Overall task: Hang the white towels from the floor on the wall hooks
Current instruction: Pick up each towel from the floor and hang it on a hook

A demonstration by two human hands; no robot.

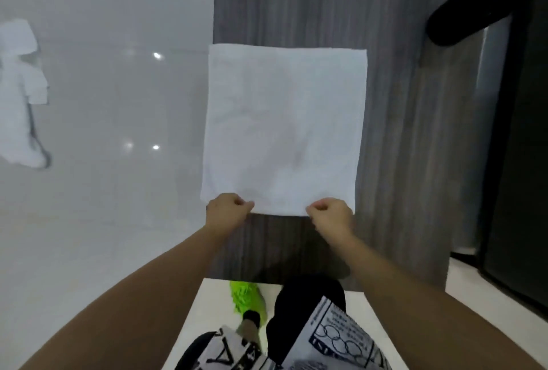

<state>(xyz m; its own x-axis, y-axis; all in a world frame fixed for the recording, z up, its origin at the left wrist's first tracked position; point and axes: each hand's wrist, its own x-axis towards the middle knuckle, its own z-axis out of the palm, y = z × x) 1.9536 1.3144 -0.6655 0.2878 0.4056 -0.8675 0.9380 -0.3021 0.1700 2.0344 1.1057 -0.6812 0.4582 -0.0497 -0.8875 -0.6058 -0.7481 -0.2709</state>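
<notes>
A square white towel [284, 129] is spread flat against the grey wood-grain panel [397, 138] in the middle of the view. My left hand [226, 209] pinches its near left corner. My right hand [330, 214] pinches its near right corner. Both fists are closed on the cloth's edge. Another white towel [22, 93] hangs bunched on the glossy white wall [118, 102] at the far left; the hook under it is hidden.
A black object [471, 4] sticks out at the upper right, beside a dark door or panel [519, 191]. Below me are a light floor [415, 319], my bright green shoe [247, 298] and my patterned shorts [335, 337].
</notes>
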